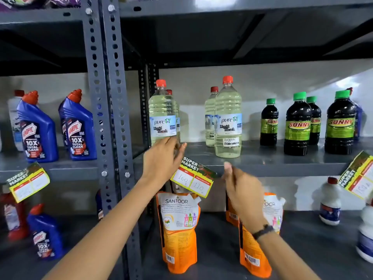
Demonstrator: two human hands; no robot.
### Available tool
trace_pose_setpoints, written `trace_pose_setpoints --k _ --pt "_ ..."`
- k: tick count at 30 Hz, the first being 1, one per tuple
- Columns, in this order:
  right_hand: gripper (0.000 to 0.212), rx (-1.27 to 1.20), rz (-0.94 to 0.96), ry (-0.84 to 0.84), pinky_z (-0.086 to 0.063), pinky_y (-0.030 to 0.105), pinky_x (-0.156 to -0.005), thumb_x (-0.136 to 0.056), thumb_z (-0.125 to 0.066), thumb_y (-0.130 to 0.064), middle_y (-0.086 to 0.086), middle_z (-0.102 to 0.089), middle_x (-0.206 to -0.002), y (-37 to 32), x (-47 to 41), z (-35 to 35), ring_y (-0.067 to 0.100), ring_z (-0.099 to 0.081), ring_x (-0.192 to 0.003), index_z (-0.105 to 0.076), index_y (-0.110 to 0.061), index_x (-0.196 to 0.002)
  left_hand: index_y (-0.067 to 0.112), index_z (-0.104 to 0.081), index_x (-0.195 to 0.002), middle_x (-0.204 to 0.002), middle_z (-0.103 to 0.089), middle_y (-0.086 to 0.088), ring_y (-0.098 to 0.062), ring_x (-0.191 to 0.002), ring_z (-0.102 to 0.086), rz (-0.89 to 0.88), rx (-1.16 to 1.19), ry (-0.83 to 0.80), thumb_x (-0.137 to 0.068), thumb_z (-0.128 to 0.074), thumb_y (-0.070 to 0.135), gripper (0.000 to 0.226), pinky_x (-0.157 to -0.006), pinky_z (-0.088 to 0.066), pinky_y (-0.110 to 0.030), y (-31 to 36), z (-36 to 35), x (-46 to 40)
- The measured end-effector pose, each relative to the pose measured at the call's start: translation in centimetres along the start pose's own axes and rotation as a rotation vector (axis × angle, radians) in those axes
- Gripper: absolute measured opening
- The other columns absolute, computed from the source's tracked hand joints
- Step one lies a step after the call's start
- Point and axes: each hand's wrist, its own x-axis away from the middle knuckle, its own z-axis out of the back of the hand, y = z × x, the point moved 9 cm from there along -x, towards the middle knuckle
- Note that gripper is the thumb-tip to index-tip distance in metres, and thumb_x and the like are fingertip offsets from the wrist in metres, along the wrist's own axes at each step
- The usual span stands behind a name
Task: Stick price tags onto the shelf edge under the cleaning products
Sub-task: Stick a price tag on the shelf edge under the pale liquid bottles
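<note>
A yellow and green "Super Market" price tag [193, 179] sits tilted on the grey shelf edge [282, 168], with 160 and 110 handwritten on it. My left hand [161, 160] is just above the tag's left corner, its fingers curled round the base of a clear Purety liquid bleach bottle [162, 116]. My right hand [241, 186] is blurred, and its fingertips are at the tag's right end. I cannot tell whether they pinch the tag. A second pair of bleach bottles [228, 120] stands further right on the same shelf.
Two more tags hang tilted on the shelf edge, one at far left [28, 181] and one at far right [358, 175]. Blue Harpic bottles [77, 126] stand on the left, dark Sunny bottles [297, 126] on the right. Orange Santoor pouches [178, 229] stand on the shelf below. A slotted upright post [110, 118] divides the bays.
</note>
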Motion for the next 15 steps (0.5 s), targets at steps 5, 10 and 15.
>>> trace_pose_setpoints --k 5,10,15 --pt "0.065 -0.264 -0.303 -0.324 -0.053 0.042 -0.064 -0.085 -0.020 -0.065 0.013 -0.069 -0.068 0.9 2.8 -5.9 0.032 -0.064 -0.070 -0.054 -0.013 -0.063 0.012 -0.055 -0.080 -0.080 -0.065 -0.004 -0.023 -0.078 -0.058 0.000 0.027 -0.141 -0.096 -0.036 0.043 0.039 -0.055 -0.046 -0.033 -0.7 -2.1 1.0" --pt "0.064 -0.507 -0.542 -0.279 -0.052 0.043 -0.065 -0.092 -0.038 -0.054 0.016 -0.068 -0.067 2.2 2.5 -7.8 0.032 -0.065 -0.066 -0.062 0.001 -0.070 0.016 -0.053 -0.069 -0.068 -0.063 -0.003 -0.023 -0.067 -0.058 0.002 0.024 -0.151 -0.098 -0.039 0.033 0.036 -0.048 -0.032 -0.027 -0.1 -2.5 1.2" --pt "0.045 -0.643 -0.682 -0.305 -0.041 0.038 -0.052 -0.092 -0.053 -0.035 0.015 -0.061 -0.063 3.1 1.4 -8.2 0.027 -0.055 -0.057 -0.061 -0.002 -0.063 0.022 -0.034 -0.052 -0.051 -0.044 0.004 -0.021 -0.055 -0.048 0.272 0.080 -0.336 -0.099 -0.034 0.035 0.048 -0.045 -0.027 -0.026 -1.3 -4.1 0.9"
